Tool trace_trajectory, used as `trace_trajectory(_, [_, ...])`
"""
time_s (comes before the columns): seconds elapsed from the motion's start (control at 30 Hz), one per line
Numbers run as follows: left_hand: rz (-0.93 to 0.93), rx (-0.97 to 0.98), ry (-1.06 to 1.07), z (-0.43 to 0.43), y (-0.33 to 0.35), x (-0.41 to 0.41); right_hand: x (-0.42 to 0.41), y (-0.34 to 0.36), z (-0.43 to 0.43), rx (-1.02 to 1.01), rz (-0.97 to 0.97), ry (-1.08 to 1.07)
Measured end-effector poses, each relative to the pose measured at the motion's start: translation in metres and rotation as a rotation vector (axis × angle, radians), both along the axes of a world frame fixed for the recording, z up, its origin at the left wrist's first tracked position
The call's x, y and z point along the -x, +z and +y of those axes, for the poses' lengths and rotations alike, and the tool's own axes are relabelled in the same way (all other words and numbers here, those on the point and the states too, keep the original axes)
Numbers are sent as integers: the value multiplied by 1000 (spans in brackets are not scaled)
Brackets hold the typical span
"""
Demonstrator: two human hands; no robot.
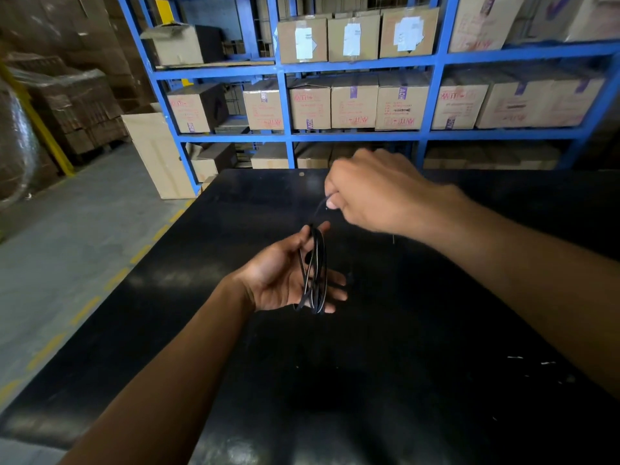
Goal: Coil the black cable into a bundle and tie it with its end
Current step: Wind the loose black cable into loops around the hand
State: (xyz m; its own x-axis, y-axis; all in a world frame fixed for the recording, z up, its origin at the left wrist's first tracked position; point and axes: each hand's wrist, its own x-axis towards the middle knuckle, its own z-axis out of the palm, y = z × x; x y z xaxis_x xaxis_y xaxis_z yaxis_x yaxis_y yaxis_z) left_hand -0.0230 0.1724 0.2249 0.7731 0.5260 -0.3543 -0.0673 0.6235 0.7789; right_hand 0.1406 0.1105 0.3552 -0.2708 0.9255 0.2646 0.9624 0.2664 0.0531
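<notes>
Left hand: the left hand (285, 276) is lying palm up above the black surface (402, 330), its fingers (335, 283) spread loosely with the thumb resting against the top of the coil.
Black cable: the black cable (315, 273) is hanging in several loops across the left palm, looped between thumb and fingers.
Right hand: the right hand (372, 193) is hovering just above and beyond the left, its fingers curled and pinching the thin free end of the cable, which is running down to the coil.
Background: blue shelving (285, 105) is holding cardboard boxes (355, 102) behind the surface.
</notes>
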Motion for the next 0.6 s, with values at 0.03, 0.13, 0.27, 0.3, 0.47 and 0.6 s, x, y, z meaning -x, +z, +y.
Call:
trace_trajectory(0.03, [-2,-8,31,1,1,0,4,-6,-7,-7,15,-9])
trace_trajectory(0.13, [0,-65,102,5,6,0,12,-25,-23,0,101,-33])
trace_trajectory(0.27, [-68,-104,206,6,12,-2,14,-48,-36,74,248,-106])
trace_trajectory(0.3, [-91,-99,215,6,14,-2,14,-56,-39,96,282,-115])
trace_trajectory(0.47, [-179,-34,237,11,19,-4,14,-100,-56,183,580,-129])
trace_trajectory(0.6, [-285,15,231,9,22,-9,16,-140,-61,251,935,-131])
